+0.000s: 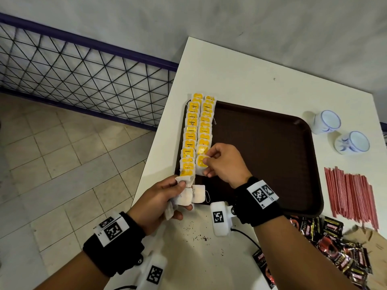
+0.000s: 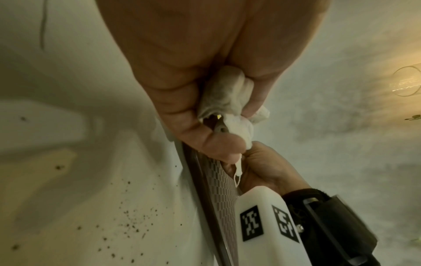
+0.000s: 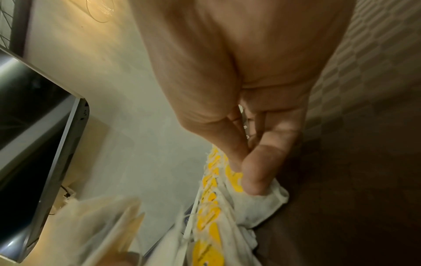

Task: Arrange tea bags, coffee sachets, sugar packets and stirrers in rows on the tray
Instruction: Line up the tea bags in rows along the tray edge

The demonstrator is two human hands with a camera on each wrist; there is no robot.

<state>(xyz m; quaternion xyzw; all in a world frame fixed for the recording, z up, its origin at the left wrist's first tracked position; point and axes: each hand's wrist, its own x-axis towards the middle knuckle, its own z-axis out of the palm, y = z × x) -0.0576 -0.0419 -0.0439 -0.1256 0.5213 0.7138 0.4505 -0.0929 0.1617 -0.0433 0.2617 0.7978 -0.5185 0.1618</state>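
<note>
We look down on a white table [image 1: 240, 80] whose rounded corner juts over a floor of pale beige tiles [image 1: 62, 164] with thin dark grout lines. Behind it runs a plain, mottled grey-white wall [image 1: 188, 15]. Along the wall's foot to our left stands a low fence of black wire mesh [image 1: 73, 68] in a diamond pattern, framed by a dark purple rail [image 1: 104, 46] above and another below. Dark crumbs [image 1: 199, 237] speckle the tabletop near its front edge. From the right wrist camera, we see a warm yellow patch of light [image 3: 75, 28] falling on the wall beside the mesh; the rest lies in dim, even light.
</note>
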